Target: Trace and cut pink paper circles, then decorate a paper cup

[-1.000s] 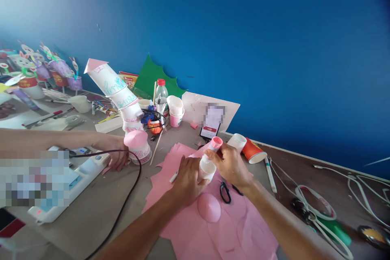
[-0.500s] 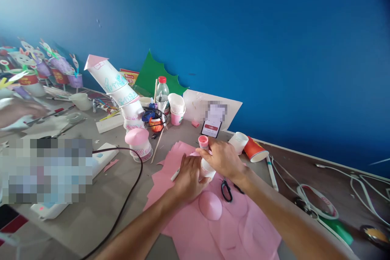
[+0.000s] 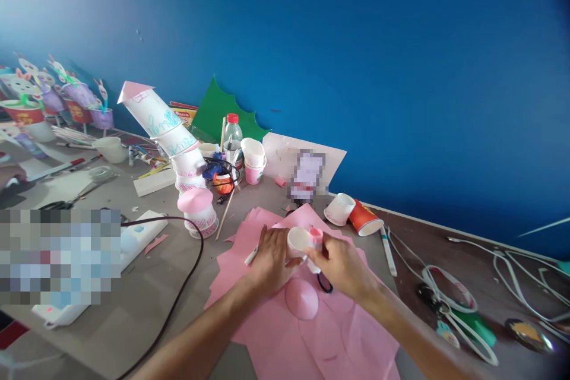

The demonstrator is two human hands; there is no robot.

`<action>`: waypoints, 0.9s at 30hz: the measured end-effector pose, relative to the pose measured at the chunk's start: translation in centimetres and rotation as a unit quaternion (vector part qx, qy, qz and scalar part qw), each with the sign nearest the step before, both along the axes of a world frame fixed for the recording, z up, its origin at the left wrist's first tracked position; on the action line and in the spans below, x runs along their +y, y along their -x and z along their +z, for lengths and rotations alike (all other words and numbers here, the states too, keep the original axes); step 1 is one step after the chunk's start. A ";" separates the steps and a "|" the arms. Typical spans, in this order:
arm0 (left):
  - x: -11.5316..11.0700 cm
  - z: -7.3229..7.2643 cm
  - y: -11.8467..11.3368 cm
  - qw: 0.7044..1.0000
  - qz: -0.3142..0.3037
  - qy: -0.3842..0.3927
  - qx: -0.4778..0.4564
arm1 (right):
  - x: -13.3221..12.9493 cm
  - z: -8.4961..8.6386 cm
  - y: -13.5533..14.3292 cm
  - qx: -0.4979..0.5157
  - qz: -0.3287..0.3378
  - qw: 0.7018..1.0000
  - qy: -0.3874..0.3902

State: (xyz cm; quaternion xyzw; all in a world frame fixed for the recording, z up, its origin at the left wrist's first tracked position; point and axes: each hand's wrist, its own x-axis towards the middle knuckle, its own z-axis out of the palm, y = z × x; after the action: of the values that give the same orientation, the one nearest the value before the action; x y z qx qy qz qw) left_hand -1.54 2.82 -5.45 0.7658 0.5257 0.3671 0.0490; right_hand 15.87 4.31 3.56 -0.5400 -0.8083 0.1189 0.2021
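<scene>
- The white paper cup (image 3: 297, 240) I hold on the left, its round pale end facing up.
- The pink-and-white tube (image 3: 316, 237) I grip just right of it, pink end up, white part lower and nearer; whether they touch I can't tell.

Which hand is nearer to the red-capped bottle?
The left hand. It is in front of the bottle, slightly to its right; the right hand is farther off to the right.
</scene>
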 end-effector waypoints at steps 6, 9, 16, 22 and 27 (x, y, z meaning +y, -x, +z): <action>0.1 0.0 -0.1 1.000 0.003 0.016 -0.001 | -0.8 2.6 -2.5 0.163 -0.088 0.978 -0.095; 0.1 0.1 -0.1 1.000 0.001 0.021 -0.007 | -1.1 3.7 -1.8 0.211 -0.009 0.974 -0.078; 0.0 0.5 -0.2 0.999 0.005 0.052 -0.005 | -1.7 1.2 1.7 0.205 0.089 0.974 -0.029; 0.0 0.5 -0.2 0.999 0.006 0.046 0.001 | 0.4 1.7 3.1 0.122 0.108 0.986 -0.025; 0.0 0.4 -0.2 0.999 0.000 0.044 -0.004 | 0.9 2.6 3.3 0.035 0.126 0.991 -0.031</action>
State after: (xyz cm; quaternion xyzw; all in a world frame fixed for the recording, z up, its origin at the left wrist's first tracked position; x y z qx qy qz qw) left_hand -1.38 2.85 -5.07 0.7618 0.5407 0.3467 0.0844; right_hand 12.59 5.16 6.20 -0.4231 -0.8655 0.1368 0.2307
